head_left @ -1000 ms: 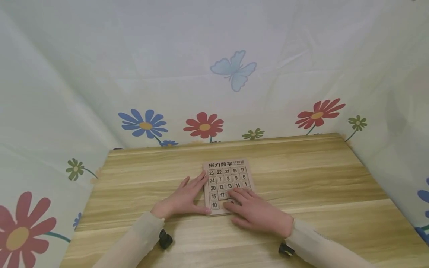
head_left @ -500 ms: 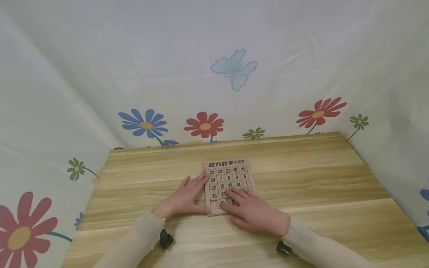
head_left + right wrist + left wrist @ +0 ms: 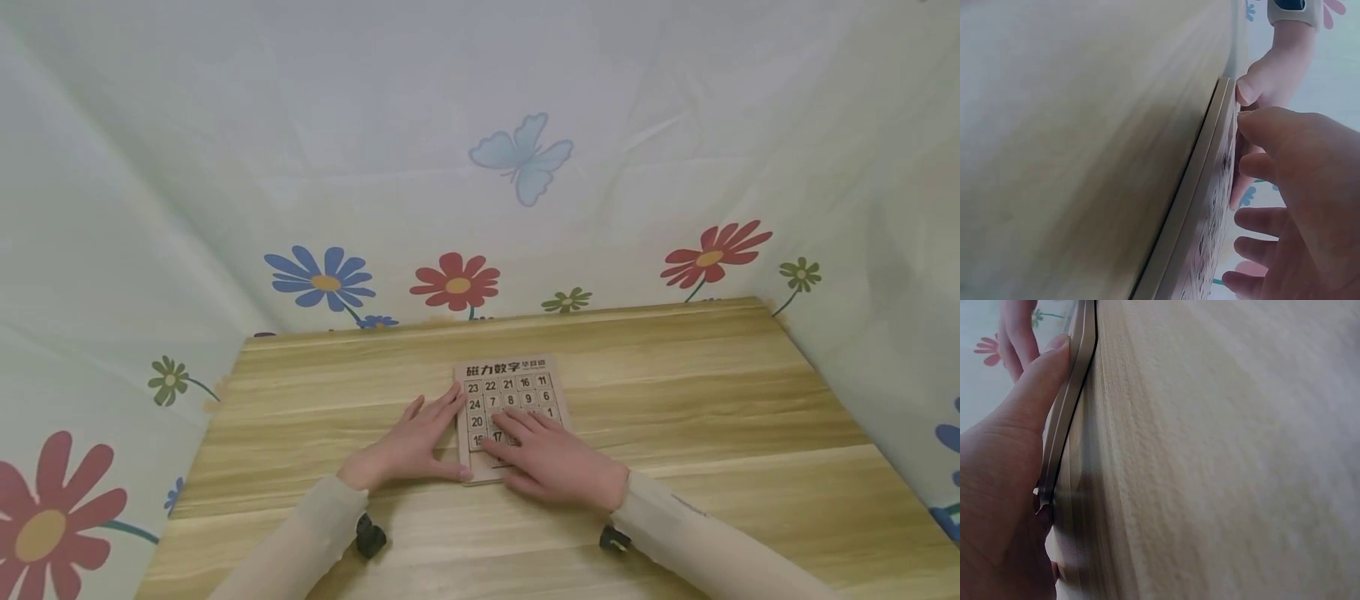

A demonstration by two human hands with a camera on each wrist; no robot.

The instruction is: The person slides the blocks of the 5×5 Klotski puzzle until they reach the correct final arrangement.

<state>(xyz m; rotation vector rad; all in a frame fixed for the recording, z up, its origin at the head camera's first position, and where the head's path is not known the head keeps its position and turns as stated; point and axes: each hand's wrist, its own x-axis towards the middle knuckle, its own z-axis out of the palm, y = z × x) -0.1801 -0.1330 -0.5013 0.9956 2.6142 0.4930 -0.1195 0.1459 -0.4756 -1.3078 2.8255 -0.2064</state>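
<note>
A flat sliding number puzzle (image 3: 504, 368) with numbered square tiles and black lettering lies on the table. My left hand (image 3: 411, 444) is spread along its left edge, thumb at the near left corner. In the left wrist view that thumb (image 3: 1044, 372) lies against the board's side. My right hand (image 3: 558, 462) stretches over the lower right tiles, hiding several. Its index fingertip is right at the tile marked 15 (image 3: 477, 439). Below that tile, the bottom left slot (image 3: 478, 462) shows bare. The right wrist view has the right fingers (image 3: 1260, 219) extended above the board's face.
The wood-grain table (image 3: 675, 375) surrounds the puzzle. Behind and beside it hangs a pale cloth (image 3: 360, 167) printed with flowers and a blue butterfly. A dark wrist device (image 3: 370, 536) is strapped under the left sleeve, and another (image 3: 615, 539) under the right.
The tile marked 10 slid right from the bottom left corner, baring that slot. My right hand then moved left and slightly up, to the tile marked 15. My left hand stayed put.
</note>
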